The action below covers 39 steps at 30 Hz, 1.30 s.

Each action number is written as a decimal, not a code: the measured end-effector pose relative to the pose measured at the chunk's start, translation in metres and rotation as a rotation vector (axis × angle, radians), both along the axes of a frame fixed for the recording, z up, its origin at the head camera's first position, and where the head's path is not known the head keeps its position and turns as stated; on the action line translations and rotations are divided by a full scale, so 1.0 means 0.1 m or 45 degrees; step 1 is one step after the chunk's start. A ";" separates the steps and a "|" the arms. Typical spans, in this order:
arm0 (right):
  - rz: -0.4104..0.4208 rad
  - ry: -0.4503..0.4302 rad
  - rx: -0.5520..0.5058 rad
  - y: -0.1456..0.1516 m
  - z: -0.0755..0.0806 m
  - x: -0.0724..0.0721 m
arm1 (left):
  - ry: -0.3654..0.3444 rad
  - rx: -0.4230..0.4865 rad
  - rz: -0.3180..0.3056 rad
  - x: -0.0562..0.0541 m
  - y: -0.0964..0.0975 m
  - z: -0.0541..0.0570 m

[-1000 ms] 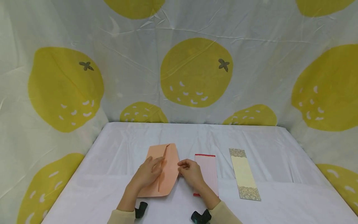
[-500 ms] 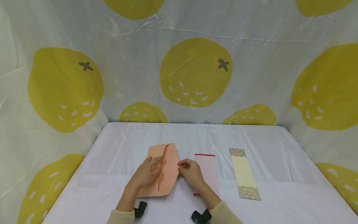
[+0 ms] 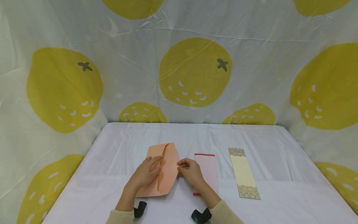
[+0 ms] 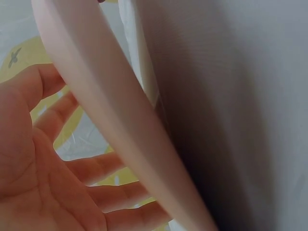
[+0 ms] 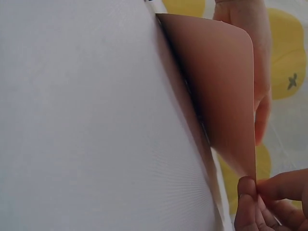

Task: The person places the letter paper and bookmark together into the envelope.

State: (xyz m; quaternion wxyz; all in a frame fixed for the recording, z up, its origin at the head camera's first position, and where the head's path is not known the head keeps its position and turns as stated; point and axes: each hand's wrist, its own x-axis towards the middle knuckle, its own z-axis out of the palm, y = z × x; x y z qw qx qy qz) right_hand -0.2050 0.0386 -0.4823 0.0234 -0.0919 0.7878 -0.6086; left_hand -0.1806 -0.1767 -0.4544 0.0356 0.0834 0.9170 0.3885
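A peach-coloured paper envelope [image 3: 168, 182] lies on the white table left of centre in the head view, its wide flap on the right side lifted. My left hand [image 3: 145, 172] rests on its body with spread fingers; the left wrist view has these fingers [image 4: 96, 166] touching the paper [image 4: 106, 91]. At the right edge, my right hand [image 3: 191, 172] pinches the flap. In the right wrist view, thumb and fingertips [image 5: 248, 187] meet on the border of the flap [image 5: 221, 72], with a dark gap beneath it.
Beside my right forearm lies a pale pink paper strip [image 3: 205, 168] with red ends. Farther right is a long cream card [image 3: 244, 171] with patterned ends. Black wrist devices [image 3: 140, 209] show under both wrists. A lemon-print cloth [image 3: 195, 71] hangs behind the table [image 3: 195, 133].
Nearly nothing differs. Both hands keep their places on the envelope, and the head view has shifted very slightly.
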 end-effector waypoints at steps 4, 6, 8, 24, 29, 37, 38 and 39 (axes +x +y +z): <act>-0.001 0.016 -0.013 -0.01 0.02 -0.01 | -0.005 -0.023 0.009 0.01 0.01 -0.01; -0.002 0.032 -0.019 -0.01 0.03 -0.02 | -0.003 -0.035 0.013 0.01 0.02 -0.01; -0.002 0.053 -0.013 -0.01 0.06 -0.02 | 0.000 -0.044 0.017 0.00 0.02 -0.02; -0.195 0.009 0.181 0.46 0.26 -0.08 | 0.021 -0.084 -0.008 0.01 0.04 -0.03; -0.292 -0.010 0.272 0.72 0.29 -0.13 | 0.016 -0.099 -0.003 0.03 0.03 -0.02; -0.389 -0.053 0.380 1.08 0.29 -0.14 | 0.039 -0.094 -0.010 0.04 0.03 -0.01; -0.400 -0.067 0.396 1.12 0.29 -0.13 | 0.042 -0.093 -0.014 0.04 0.04 -0.01; -0.409 -0.082 0.411 1.16 0.29 -0.12 | 0.041 -0.092 -0.017 0.03 0.05 -0.01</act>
